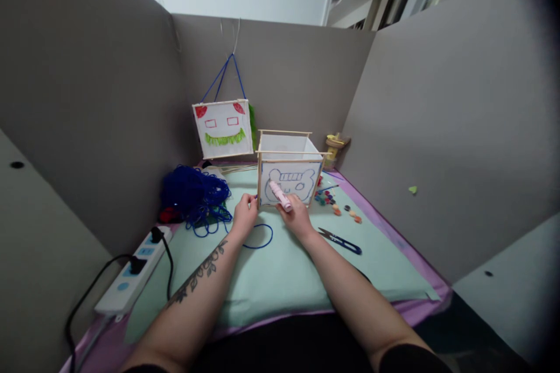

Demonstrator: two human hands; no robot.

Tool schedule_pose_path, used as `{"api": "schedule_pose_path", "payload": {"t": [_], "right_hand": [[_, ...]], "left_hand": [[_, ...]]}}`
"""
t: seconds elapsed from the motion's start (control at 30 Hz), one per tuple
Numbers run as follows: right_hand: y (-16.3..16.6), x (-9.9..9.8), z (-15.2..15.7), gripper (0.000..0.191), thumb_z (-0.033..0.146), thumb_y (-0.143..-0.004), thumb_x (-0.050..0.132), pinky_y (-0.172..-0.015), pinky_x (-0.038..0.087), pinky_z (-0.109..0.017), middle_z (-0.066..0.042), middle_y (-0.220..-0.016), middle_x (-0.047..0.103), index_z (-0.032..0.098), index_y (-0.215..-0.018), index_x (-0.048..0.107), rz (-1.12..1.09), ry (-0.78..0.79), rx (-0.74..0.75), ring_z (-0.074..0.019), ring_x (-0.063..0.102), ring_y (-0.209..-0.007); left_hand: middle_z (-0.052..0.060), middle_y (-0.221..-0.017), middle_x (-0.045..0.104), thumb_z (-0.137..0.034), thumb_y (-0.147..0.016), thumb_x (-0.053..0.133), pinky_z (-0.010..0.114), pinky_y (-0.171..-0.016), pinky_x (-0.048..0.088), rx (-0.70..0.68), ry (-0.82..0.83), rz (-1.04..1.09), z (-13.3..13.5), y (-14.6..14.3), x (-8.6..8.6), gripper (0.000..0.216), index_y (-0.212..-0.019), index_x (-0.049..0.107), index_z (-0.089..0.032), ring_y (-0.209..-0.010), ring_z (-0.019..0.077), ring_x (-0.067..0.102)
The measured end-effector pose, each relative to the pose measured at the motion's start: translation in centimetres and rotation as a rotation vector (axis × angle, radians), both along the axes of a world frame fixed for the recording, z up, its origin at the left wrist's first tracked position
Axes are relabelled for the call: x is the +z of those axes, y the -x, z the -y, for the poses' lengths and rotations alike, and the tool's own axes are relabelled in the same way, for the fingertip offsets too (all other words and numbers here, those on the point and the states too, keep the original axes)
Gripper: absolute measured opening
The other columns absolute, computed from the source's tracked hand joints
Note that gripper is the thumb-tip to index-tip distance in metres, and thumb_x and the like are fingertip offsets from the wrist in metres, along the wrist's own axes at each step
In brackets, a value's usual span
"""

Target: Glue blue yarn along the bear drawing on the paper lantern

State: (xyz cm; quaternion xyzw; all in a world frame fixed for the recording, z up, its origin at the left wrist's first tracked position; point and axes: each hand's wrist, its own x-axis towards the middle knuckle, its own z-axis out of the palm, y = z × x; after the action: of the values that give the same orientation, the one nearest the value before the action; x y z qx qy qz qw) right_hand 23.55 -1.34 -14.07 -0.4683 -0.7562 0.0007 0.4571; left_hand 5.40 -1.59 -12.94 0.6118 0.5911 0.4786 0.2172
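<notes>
A small box lantern (286, 178) of wooden sticks and white paper stands on the pale green mat (280, 280); its front face bears a blue yarn bear face. My right hand (297, 215) grips a pink glue stick (280, 196) held against that front face. My left hand (245, 214) pinches the end of a blue yarn strand (262, 239) at the box's lower left corner; the strand loops on the mat between my hands.
A blue yarn heap (195, 192) lies at the left, a white power strip (131, 274) at the left edge. Blue snips (341, 240) and several coloured buttons (336, 204) lie to the right. A finished lantern face (223, 128) hangs on the grey partition.
</notes>
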Motion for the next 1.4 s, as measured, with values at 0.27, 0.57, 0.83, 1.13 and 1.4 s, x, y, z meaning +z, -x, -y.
{"api": "schedule_pose_path", "payload": {"t": [0.27,0.57,0.83,1.13,1.4], "right_hand": [[0.05,-0.23,-0.05,0.011,0.03,-0.086,0.054,-0.071,0.045,-0.034,-0.008,-0.082,0.059,0.02,-0.08,0.053,-0.01,0.026,0.006,-0.0229,0.055,-0.08],[0.06,-0.41,-0.11,0.011,0.03,-0.085,0.054,-0.071,0.046,-0.034,-0.007,-0.08,0.058,0.021,-0.078,0.053,0.009,0.014,-0.003,-0.0233,0.055,-0.081],[-0.08,-0.66,-0.15,0.013,0.029,-0.084,0.053,-0.069,0.044,-0.033,-0.006,-0.077,0.057,0.021,-0.075,0.049,0.043,0.018,0.003,-0.0224,0.054,-0.078],[-0.22,-0.94,-0.15,0.013,0.03,-0.085,0.052,-0.068,0.043,-0.032,-0.007,-0.076,0.056,0.021,-0.076,0.051,0.067,0.027,0.01,-0.0223,0.053,-0.077],[-0.35,-0.96,-0.13,0.011,0.029,-0.085,0.053,-0.069,0.042,-0.03,-0.007,-0.08,0.059,0.019,-0.08,0.054,0.116,0.071,0.013,-0.0213,0.054,-0.079]], "left_hand": [[0.004,-0.082,0.066,-0.031,-0.088,0.041,0.029,-0.073,0.044,-0.009,-0.015,0.002,-0.16,0.13,-0.25,0.016,-0.074,0.044,-0.022,-0.078,0.0187,0.06],[0.004,-0.082,0.065,-0.029,-0.087,0.041,0.029,-0.074,0.045,-0.004,-0.01,0.002,-0.18,0.11,-0.2,0.015,-0.074,0.044,-0.023,-0.082,0.0188,0.061],[0.005,-0.087,0.067,-0.029,-0.087,0.041,0.03,-0.076,0.046,-0.016,-0.016,0.029,-0.15,0.12,-0.32,0.014,-0.075,0.045,-0.022,-0.086,0.0192,0.061],[0.008,-0.099,0.069,-0.027,-0.087,0.041,0.032,-0.08,0.046,-0.029,-0.013,0.047,0.0,0.19,-0.09,0.013,-0.076,0.044,-0.022,-0.095,0.0209,0.062],[0.007,-0.099,0.069,-0.027,-0.087,0.041,0.03,-0.08,0.046,-0.015,-0.017,0.029,-0.23,0.18,-0.37,0.013,-0.077,0.045,-0.022,-0.096,0.02,0.062]]}}
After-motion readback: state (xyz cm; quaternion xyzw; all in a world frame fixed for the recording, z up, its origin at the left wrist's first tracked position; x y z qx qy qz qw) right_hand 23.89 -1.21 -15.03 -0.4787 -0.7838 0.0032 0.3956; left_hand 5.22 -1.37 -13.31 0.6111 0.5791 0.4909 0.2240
